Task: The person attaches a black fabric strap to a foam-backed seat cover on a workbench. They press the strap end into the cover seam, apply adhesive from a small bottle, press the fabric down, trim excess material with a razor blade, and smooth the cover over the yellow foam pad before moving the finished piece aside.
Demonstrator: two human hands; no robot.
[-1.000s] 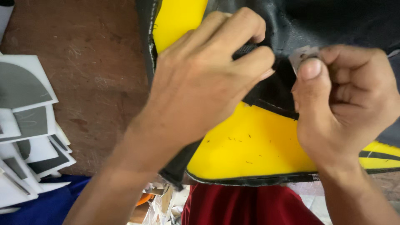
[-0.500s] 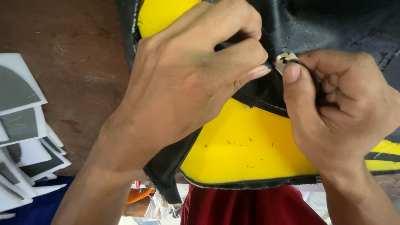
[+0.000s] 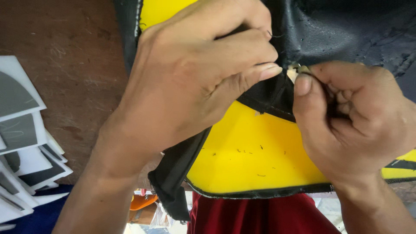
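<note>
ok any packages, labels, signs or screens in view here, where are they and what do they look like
No packages, labels, signs or screens show.
Nearest thing: a stack of flat white and grey cards at the left edge of the brown table, rectangular, each with a grey curved patch.

No packages, labels, signs or screens show anywhere in the view of the hands.
</note>
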